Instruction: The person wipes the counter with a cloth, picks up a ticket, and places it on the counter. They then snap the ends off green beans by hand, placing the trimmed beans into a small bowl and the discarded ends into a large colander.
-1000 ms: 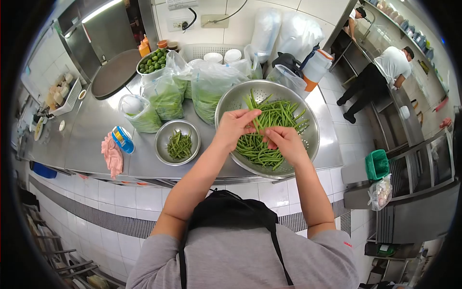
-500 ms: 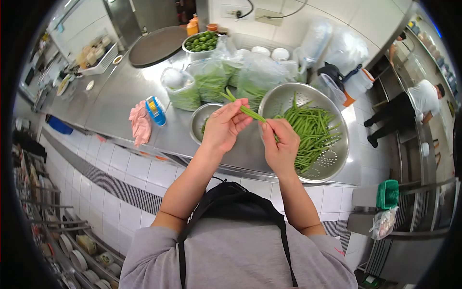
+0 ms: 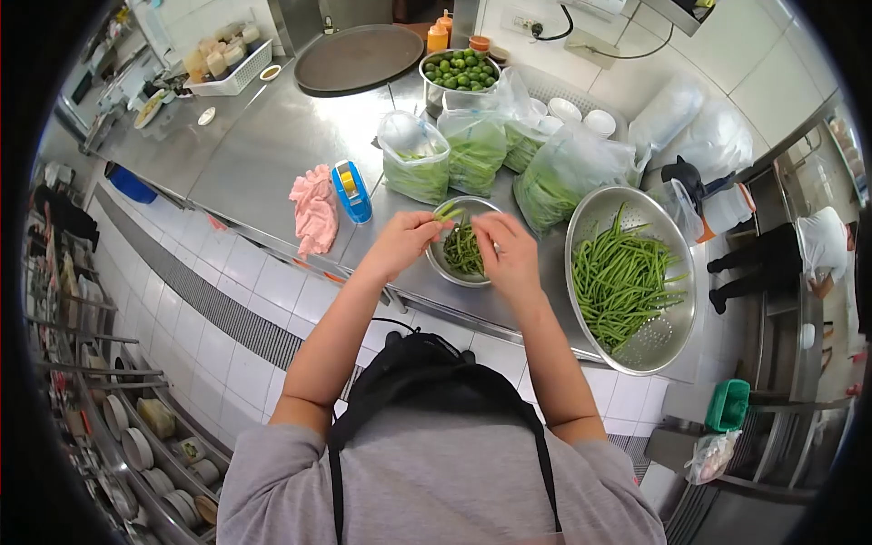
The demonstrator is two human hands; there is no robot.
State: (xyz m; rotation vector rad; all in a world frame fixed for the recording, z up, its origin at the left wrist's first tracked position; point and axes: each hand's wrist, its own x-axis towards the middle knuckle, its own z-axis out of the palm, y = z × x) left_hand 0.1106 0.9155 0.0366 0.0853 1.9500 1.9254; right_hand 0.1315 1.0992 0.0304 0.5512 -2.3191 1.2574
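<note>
In the head view, my left hand (image 3: pixel 404 245) pinches a few short ends of green beans (image 3: pixel 448 211) at the left rim of a small metal bowl (image 3: pixel 436 263). Darker green bean pieces (image 3: pixel 465 252) lie inside that bowl. Over its right side is my right hand (image 3: pixel 510 257), slightly blurred, thumb and fingers drawn together; whatever they may hold is too small to make out. A large steel colander (image 3: pixel 674 222) stands to the right, tilted in view, with a heap of long green beans (image 3: pixel 627 282) in it.
Plastic bags of green beans (image 3: pixel 474 156) line the counter behind the bowl. A pot of limes (image 3: pixel 460 71) stands farther back. Left of my hands are a pink cloth (image 3: pixel 313 211) and a blue tape dispenser (image 3: pixel 352 193). Another person (image 3: pixel 822 241) bends at the far right.
Both hands have moved from beside the colander to the small bowl, and have separated. The long beans stretched between them are gone from view; short ends show in the left hand.
</note>
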